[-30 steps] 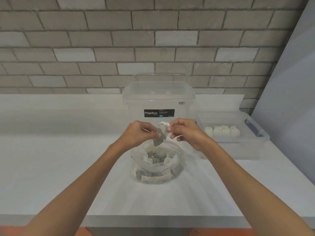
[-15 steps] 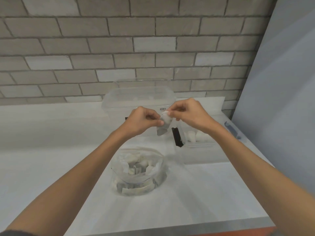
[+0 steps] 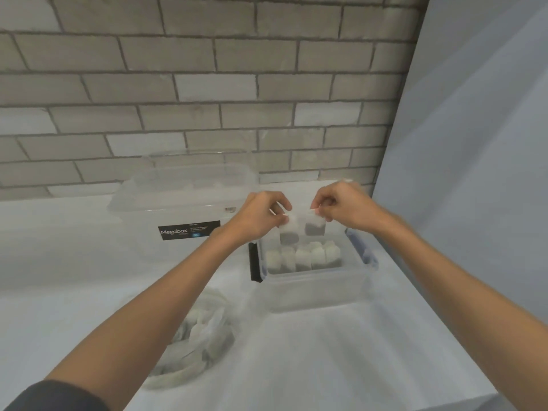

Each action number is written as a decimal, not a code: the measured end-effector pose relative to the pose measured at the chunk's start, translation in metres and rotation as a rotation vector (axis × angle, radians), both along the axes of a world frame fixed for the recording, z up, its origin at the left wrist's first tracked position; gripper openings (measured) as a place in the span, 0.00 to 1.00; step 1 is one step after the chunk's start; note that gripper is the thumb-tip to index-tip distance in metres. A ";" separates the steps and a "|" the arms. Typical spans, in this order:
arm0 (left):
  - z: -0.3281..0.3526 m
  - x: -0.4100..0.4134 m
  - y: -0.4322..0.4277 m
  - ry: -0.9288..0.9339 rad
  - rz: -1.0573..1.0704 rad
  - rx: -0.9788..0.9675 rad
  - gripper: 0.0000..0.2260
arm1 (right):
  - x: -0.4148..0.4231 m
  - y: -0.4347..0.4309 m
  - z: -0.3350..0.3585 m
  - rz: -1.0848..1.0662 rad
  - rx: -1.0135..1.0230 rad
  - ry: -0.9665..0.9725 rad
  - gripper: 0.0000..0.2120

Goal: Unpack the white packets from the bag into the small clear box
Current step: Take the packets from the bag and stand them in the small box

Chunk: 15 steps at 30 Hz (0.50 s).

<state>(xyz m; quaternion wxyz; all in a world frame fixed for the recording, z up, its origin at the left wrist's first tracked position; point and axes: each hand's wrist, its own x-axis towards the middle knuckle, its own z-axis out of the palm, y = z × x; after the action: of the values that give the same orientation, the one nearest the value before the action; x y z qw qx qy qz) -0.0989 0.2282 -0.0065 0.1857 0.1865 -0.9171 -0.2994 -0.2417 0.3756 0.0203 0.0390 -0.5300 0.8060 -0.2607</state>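
Bag [image 3: 218, 327] nearest, by front edge of table [image 3: 326, 366], left of centre. Open, w/ plenty of white packets [image 3: 192, 330] inside, so lots left to shift.

Further back, toward right edge: small clear box [image 3: 317, 289], lid off, one row of packets [image 3: 302, 258] standing upright near its front wall. Room behind that row.

Above box's back half: left hand [image 3: 261, 221] pinching left packet [image 3: 289, 234] by its top, right hand [image 3: 341, 209] pinching right packet [image 3: 315, 226] same way. Both packets hanging above the row, not yet set down.

Judged approx. early-to-mid task: one row in, two over the box, most of bag to go. Next prob. lowering both behind row.

Farthest, at back edge by brick wall [image 3: 237, 84]: large clear tub [image 3: 184, 197] w/ Megabox label.
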 end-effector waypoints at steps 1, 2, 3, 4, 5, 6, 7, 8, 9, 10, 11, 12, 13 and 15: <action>-0.005 -0.009 0.003 -0.026 -0.012 -0.036 0.05 | -0.007 0.001 -0.007 0.002 0.035 0.021 0.06; -0.010 -0.018 0.005 -0.056 -0.026 -0.064 0.04 | -0.013 0.001 -0.014 0.003 0.066 0.038 0.06; -0.015 -0.026 0.007 -0.085 -0.039 -0.081 0.04 | -0.019 0.001 -0.021 0.004 0.097 0.052 0.06; -0.021 -0.034 0.009 -0.117 -0.045 -0.086 0.04 | -0.024 0.000 -0.028 0.003 0.129 0.059 0.07; -0.027 -0.040 0.010 -0.149 -0.045 -0.085 0.05 | -0.028 -0.001 -0.035 0.003 0.161 0.064 0.07; -0.033 -0.045 0.010 -0.181 -0.041 -0.083 0.05 | -0.031 -0.003 -0.042 0.004 0.193 0.067 0.08; -0.038 -0.050 0.010 -0.215 -0.035 -0.087 0.05 | -0.035 -0.005 -0.049 0.004 0.225 0.070 0.08; -0.044 -0.053 0.011 -0.249 -0.025 -0.096 0.06 | -0.037 -0.007 -0.055 0.004 0.252 0.068 0.08; -0.049 -0.057 0.010 -0.284 -0.015 -0.108 0.06 | -0.040 -0.009 -0.061 0.004 0.275 0.065 0.08; -0.054 -0.060 0.010 -0.318 -0.005 -0.118 0.06 | -0.041 -0.012 -0.067 0.005 0.295 0.062 0.08; -0.058 -0.062 0.010 -0.354 0.004 -0.131 0.07 | -0.042 -0.015 -0.072 0.010 0.313 0.057 0.08; -0.063 -0.063 0.009 -0.396 0.012 -0.147 0.07 | -0.042 -0.018 -0.076 0.018 0.325 0.045 0.09; -0.066 -0.064 0.009 -0.436 0.018 -0.165 0.07 | -0.042 -0.022 -0.081 0.028 0.336 0.028 0.09; -0.074 -0.066 0.006 -0.513 0.030 -0.205 0.09 | -0.040 -0.030 -0.089 0.056 0.356 -0.008 0.09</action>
<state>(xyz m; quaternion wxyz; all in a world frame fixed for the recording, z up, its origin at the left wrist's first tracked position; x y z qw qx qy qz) -0.1649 0.2346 -0.0800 -0.0306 0.2499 -0.9568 -0.1453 -0.2820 0.3461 -0.0682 0.1424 -0.5361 0.8241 -0.1149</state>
